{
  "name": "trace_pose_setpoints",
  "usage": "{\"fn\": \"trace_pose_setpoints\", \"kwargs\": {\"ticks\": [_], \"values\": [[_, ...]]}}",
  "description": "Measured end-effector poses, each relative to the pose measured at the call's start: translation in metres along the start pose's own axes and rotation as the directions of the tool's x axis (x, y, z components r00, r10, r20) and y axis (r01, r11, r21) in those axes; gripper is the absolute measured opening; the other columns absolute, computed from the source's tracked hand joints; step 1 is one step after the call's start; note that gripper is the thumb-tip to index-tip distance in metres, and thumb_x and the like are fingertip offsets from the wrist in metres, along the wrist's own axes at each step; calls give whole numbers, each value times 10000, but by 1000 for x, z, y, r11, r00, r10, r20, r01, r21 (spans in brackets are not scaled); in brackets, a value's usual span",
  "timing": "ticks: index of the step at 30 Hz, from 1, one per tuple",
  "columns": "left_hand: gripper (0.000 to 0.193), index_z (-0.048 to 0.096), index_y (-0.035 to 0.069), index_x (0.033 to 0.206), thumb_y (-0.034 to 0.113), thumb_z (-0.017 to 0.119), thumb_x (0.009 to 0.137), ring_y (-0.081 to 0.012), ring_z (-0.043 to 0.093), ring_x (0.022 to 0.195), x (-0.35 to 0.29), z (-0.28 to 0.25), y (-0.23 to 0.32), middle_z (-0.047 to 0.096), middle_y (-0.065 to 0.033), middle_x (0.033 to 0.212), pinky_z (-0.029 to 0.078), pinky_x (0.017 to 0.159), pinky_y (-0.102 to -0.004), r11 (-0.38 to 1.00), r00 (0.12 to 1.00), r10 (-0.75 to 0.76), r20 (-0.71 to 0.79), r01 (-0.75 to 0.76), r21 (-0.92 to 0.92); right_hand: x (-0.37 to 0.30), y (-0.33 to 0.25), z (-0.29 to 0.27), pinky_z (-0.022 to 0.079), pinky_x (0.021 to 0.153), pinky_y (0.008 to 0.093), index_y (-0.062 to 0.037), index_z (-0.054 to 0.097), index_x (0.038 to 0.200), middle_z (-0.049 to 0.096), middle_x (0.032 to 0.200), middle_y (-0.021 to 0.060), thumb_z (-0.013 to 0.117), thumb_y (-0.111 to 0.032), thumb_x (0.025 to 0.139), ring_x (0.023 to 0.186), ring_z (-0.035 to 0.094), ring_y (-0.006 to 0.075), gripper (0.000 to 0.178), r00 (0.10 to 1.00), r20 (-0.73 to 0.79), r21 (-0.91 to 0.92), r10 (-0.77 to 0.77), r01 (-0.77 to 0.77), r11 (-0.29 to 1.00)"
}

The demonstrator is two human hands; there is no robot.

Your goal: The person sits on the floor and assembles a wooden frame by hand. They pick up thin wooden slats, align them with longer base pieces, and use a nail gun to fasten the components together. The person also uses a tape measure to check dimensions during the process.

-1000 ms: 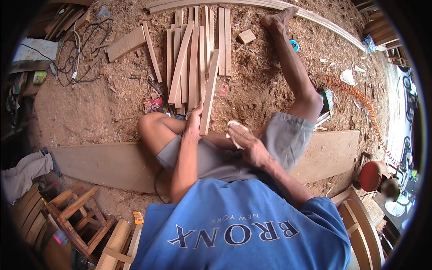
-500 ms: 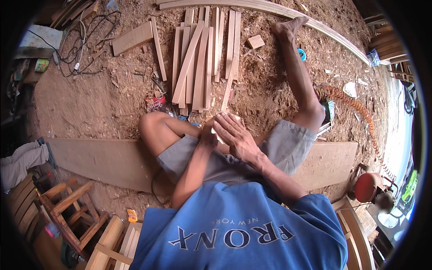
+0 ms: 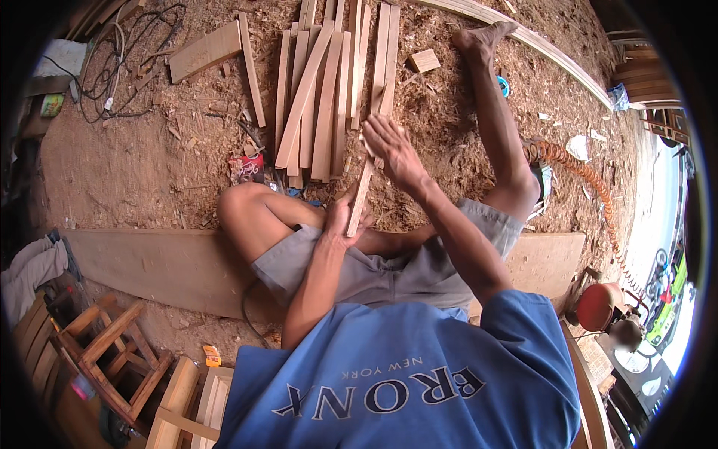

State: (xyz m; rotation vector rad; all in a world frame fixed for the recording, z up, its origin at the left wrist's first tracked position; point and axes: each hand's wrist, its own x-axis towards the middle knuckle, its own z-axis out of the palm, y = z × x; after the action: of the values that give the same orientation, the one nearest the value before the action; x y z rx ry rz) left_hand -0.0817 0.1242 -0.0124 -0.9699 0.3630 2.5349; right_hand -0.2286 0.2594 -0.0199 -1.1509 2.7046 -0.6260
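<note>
**Both hands on one wooden slat, above a sawdust floor**

The left hand [image 3: 345, 215] sat just above the bent left knee, fingers curled tight round the lower end of a narrow wooden slat [image 3: 360, 196]. The slat ran upward toward 12 o'clock, tilted slightly right. The right hand [image 3: 390, 147] reached forward on a nearly straight arm and lay over the slat's upper part, palm down, fingers extended and slightly spread; whether they pinched the wood or only pressed on it could not be told, since the hand hid that stretch.

At 11 o'clock from the hands lay a pile of similar slats [image 3: 321, 90] on the sawdust-strewn floor [image 3: 149, 150]. A wide plank [image 3: 149, 262] lay under the seated person, at 9 o'clock from the left hand. The right leg [image 3: 497, 127] stretched toward 1 o'clock. The slat's lower tip was lost behind the left palm.
</note>
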Motion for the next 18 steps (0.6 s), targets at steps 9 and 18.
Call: {"fn": "trace_pose_setpoints", "kwargs": {"ticks": [9,18], "values": [[274,569,87,1173,268,413,1038,-126,602,743,-7,11,-5,618,-43,926,513,590,-252,988,967,74,-243,-105,-115,-54,-102,-30,109,1253,435,-66,314,1521,269,1594,142,347,-28,969,1495,203,253,554,964,267,65,11,-30,997],[306,555,88,1287,229,438,1041,-80,382,490,2,-8,2,452,-1,637,280,415,-222,1000,1000,16,15,-16,-13,71,85,14,74,1254,409,-110,243,1545,195,1619,112,149,-95,1029,1504,157,235,525,989,35,-148,146,-139,979]]}}
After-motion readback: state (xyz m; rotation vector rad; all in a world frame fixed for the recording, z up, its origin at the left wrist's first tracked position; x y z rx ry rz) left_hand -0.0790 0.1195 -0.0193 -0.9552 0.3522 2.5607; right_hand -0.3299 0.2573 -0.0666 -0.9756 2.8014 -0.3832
